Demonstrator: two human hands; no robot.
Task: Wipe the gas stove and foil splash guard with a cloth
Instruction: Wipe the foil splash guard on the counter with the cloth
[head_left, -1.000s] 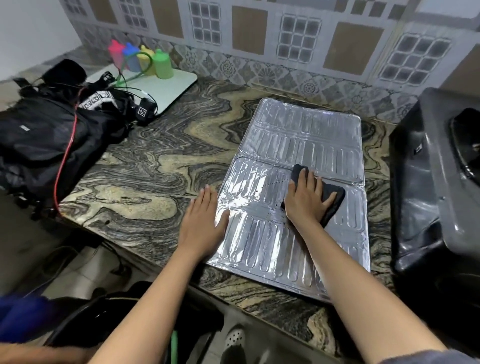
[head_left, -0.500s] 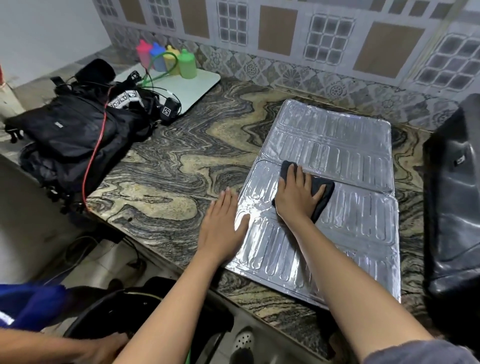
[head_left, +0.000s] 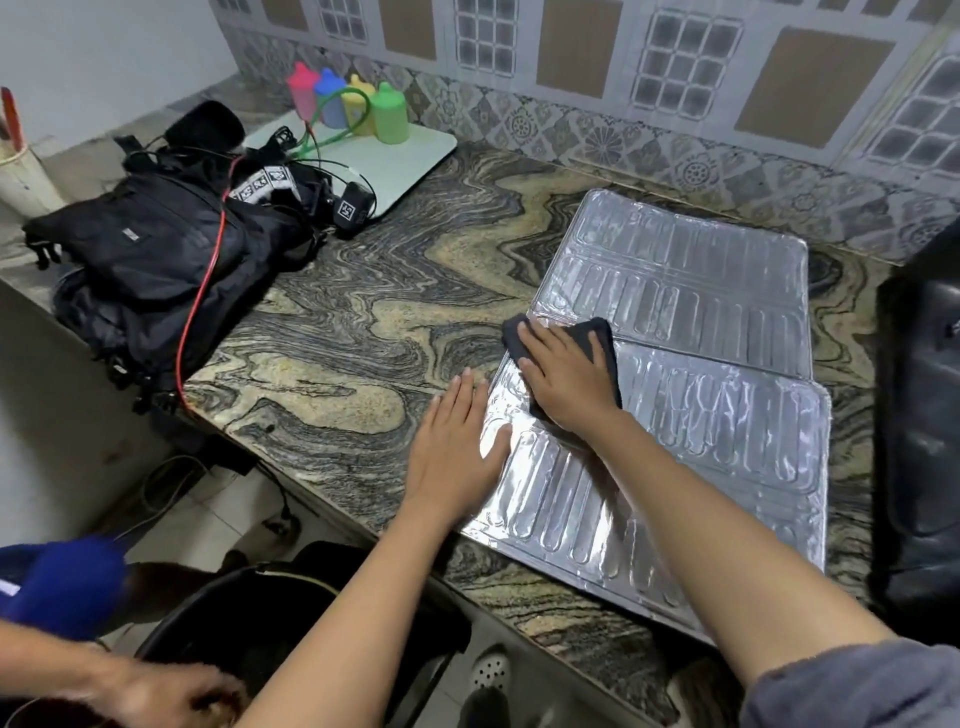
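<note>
Pressing flat on a dark cloth (head_left: 600, 338), the right hand (head_left: 566, 382) lies with its fingers straight and close together, and nothing is pinched or curled round. The cloth sits at the left end of the fold line between the 2 panels of the foil splash guard (head_left: 727, 426), with one corner poking out past the fingertips over the guard's left edge. The guard itself lies flat on the marbled stone counter (head_left: 363, 322), its ribbed silver face up, the far panel toward the tiled wall (head_left: 675, 78) and the near panel reaching the counter's front edge.

The left hand (head_left: 452, 452) rests palm down, just beside the right. Its 4 fingers are straight and together on the stone, and the thumb is spread out onto the near panel's left rim. It holds nothing.

At the right edge of the view stands the gas stove (head_left: 919, 415) (a black bulk, mostly cut off), close to the guard.

Well to the left, a black backpack (head_left: 156, 260) with a red cable (head_left: 202, 291) across it lies on the counter. Behind it, 4 coloured bottles (head_left: 353, 106) stand on a white board (head_left: 405, 156). Low at the left, another person's hand (head_left: 171, 696) and blue sleeve (head_left: 62, 587) show, blurred.
</note>
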